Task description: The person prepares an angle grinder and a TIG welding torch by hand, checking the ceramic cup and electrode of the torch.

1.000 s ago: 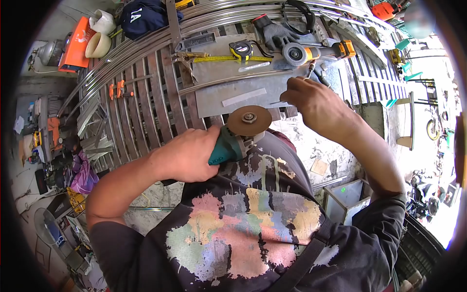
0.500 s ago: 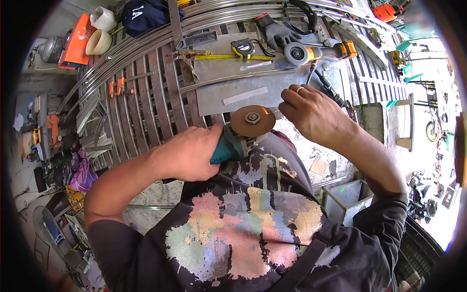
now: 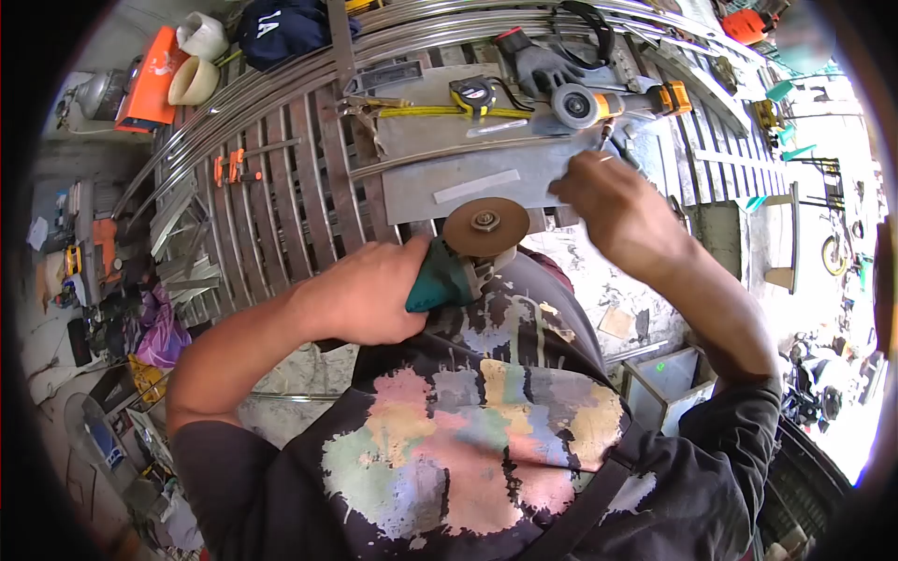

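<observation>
My left hand [image 3: 374,292] is wrapped round the teal body of an angle grinder [image 3: 440,282], held above my lap. Its brown cutting disc [image 3: 468,229] faces up, with the nut at its centre. To the right of the disc and apart from it is my right hand [image 3: 622,210], smeared by motion. Its fingers are curled in a pinch. The thin metal rod that showed in this pinch just before is lost in the blur.
A slatted metal bench [image 3: 309,178] stands ahead, bearing a metal sheet [image 3: 412,192], a yellow tape measure [image 3: 474,95], a second grinder [image 3: 575,106], a grey glove [image 3: 543,67] and long metal tubes [image 3: 412,42]. Orange clamps [image 3: 229,168] lie at left.
My right hand has drawn away from the disc, slightly up and to the right. The orange glow where the thin rod met the disc is gone. My left hand keeps its grip on the grinder.
</observation>
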{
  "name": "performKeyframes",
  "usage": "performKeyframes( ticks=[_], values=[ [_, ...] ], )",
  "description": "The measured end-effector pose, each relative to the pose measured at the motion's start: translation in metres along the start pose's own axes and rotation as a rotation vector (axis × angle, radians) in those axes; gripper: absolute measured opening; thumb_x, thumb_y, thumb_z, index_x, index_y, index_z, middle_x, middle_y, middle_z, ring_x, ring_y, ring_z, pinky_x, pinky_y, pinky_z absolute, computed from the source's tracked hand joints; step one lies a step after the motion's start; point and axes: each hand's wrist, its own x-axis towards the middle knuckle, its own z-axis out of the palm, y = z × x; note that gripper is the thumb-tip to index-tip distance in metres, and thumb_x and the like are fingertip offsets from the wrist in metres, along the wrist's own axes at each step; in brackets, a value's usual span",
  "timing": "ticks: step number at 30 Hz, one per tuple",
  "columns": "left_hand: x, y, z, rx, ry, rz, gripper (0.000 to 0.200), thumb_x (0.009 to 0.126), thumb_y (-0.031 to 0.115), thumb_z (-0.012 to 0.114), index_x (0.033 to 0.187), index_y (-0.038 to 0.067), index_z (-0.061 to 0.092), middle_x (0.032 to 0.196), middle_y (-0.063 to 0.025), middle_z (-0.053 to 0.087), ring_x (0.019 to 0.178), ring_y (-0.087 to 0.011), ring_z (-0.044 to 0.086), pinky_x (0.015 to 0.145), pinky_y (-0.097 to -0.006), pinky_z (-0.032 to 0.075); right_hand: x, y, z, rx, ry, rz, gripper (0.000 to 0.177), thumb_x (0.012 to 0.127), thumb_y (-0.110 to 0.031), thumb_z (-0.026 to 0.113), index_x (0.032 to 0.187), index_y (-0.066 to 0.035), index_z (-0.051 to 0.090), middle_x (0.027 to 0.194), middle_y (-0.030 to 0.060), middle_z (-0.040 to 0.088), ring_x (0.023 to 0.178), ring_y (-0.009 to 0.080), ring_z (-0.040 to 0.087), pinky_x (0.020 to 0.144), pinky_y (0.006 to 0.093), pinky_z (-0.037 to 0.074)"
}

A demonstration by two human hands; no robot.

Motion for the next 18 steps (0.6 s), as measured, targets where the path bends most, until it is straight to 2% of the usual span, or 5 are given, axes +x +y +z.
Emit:
performKeyframes(
  ticks=[3, 7, 10, 16, 18],
  values=[
    [0.0, -0.036, 0.009, -0.131, 0.156, 0.076, 0.059, 0.079, 0.024, 0.084, 0.123, -0.008, 0.059, 0.098, -0.0259, 0.074, 0.096, -0.0455, 0.073, 0.089, -0.0496, 0.057, -0.001, 0.006, -0.007, 0.26, 0.306, 0.509, 0.031, 0.088, 0.009, 0.071, 0.114, 0.0, 0.059, 0.089, 0.0157, 0.071, 0.08, 0.0346, 0.071, 0.076, 0.0409, 0.058],
    [0.003, -0.118, 0.026, -0.426, 0.3, -0.025, 0.057, 0.08, 0.028, 0.092, 0.121, 0.0, 0.064, 0.096, -0.011, 0.075, 0.08, -0.0283, 0.074, 0.077, -0.0419, 0.059, -0.032, 0.02, 0.007, 0.169, 0.264, 0.837, 0.036, 0.089, 0.011, 0.073, 0.111, -0.003, 0.048, 0.089, 0.0142, 0.075, 0.082, 0.0255, 0.075, 0.076, 0.0358, 0.057],
    [0.012, -0.144, 0.024, -0.932, 0.441, -0.122, 0.03, 0.084, 0.023, 0.09, 0.095, 0.006, 0.068, 0.083, -0.0019, 0.069, 0.071, -0.014, 0.067, 0.068, -0.0336, 0.057, -0.024, -0.009, 0.05, 0.497, 0.334, 0.746, 0.041, 0.086, 0.015, 0.074, 0.107, -0.005, 0.044, 0.087, 0.0148, 0.074, 0.082, 0.0225, 0.077, 0.076, 0.0331, 0.058],
    [0.019, -0.154, -0.037, -1.293, 0.801, -0.125, 0.027, 0.09, 0.022, 0.083, 0.102, 0.002, 0.07, 0.079, -0.0099, 0.072, 0.064, -0.0213, 0.072, 0.06, -0.0358, 0.061, 0.067, -0.077, 0.115, 1.574, 0.231, 0.519, 0.046, 0.095, 0.017, 0.068, 0.117, -0.006, 0.036, 0.094, 0.0068, 0.06, 0.114, 0.0259, 0.074, 0.086, 0.0308, 0.058],
    [0.013, -0.153, -0.051, -1.377, 0.877, -0.075, 0.029, 0.09, 0.023, 0.083, 0.103, 0.001, 0.069, 0.082, -0.0107, 0.071, 0.065, -0.0225, 0.073, 0.06, -0.0374, 0.062, 0.099, -0.097, 0.128, 1.69, 0.175, 0.566, 0.047, 0.096, 0.009, 0.074, 0.117, -0.006, 0.034, 0.091, 0.0081, 0.061, 0.097, 0.0182, 0.071, 0.079, 0.0251, 0.054]
  ],
)
